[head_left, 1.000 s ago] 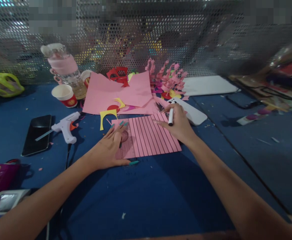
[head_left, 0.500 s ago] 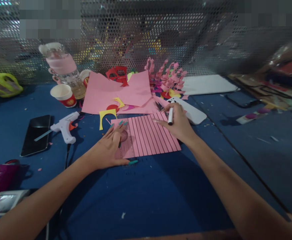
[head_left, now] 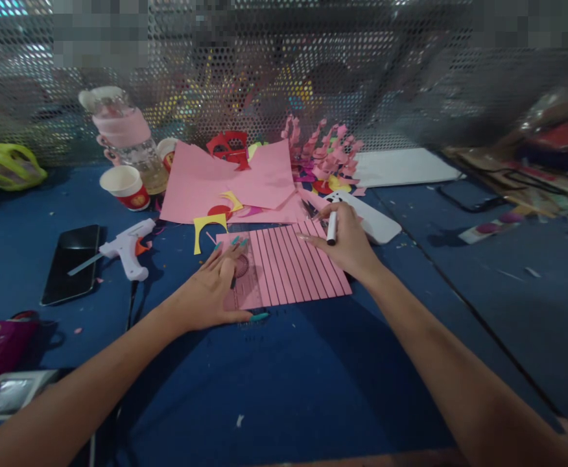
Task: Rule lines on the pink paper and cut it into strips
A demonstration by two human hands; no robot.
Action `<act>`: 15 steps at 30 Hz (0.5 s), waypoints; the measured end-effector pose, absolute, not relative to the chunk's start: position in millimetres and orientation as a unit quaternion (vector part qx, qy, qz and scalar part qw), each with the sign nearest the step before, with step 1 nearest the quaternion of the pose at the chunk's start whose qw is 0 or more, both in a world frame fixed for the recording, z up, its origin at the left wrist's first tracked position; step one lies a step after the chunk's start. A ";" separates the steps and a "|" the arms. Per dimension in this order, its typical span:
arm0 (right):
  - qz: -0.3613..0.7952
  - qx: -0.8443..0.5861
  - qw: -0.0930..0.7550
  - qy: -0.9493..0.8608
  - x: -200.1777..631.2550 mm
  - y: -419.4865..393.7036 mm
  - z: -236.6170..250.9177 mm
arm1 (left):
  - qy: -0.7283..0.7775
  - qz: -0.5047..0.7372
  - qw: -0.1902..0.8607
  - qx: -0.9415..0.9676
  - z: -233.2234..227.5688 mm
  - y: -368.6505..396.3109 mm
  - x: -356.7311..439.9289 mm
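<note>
A sheet of pink paper (head_left: 294, 266) with several black parallel lines lies on the blue table. My left hand (head_left: 211, 285), fingers spread, presses a clear plastic ruler (head_left: 253, 279) with a round protractor mark flat over the paper's left part. The thumb reaches just past the near edge. Above the paper's upper right, my right hand (head_left: 352, 240) is closed around a white marker (head_left: 332, 227) with a dark end pointing down toward me. Whether the marker's other end is capped is hidden by the fingers.
Larger pink sheets (head_left: 235, 181), a yellow paper scrap (head_left: 211, 224) and curled pink paper strips (head_left: 332, 155) lie behind. A glue gun (head_left: 127, 250), a black phone (head_left: 71, 264), a paper cup (head_left: 126, 188) and a bottle (head_left: 123, 133) stand left. A white phone-shaped object (head_left: 374, 220) lies right.
</note>
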State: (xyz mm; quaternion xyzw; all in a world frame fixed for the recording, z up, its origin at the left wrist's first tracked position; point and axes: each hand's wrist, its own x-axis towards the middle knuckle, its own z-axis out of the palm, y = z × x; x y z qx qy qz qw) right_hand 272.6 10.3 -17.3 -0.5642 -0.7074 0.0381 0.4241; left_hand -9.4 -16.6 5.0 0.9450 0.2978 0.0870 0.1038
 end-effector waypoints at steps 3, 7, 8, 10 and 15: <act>0.033 -0.573 0.419 -0.703 272.6 9.8 -16.5 | 0.298 0.085 0.104 0.945 5.4 -16.6 -9.5; 0.028 -0.581 0.414 -0.701 273.5 10.4 -17.7 | 0.296 0.071 0.098 0.948 6.2 -16.2 -9.0; 0.027 -0.582 0.417 -0.698 273.7 10.8 -18.2 | 0.296 0.070 0.097 0.948 6.3 -16.0 -8.8; 0.020 -0.588 0.429 -0.686 273.7 11.7 -18.0 | 0.295 0.071 0.099 0.948 6.1 -15.6 -8.7; -0.060 -0.616 0.468 -0.631 267.0 5.6 -2.3 | 0.291 0.086 0.113 0.946 3.9 -14.9 -8.8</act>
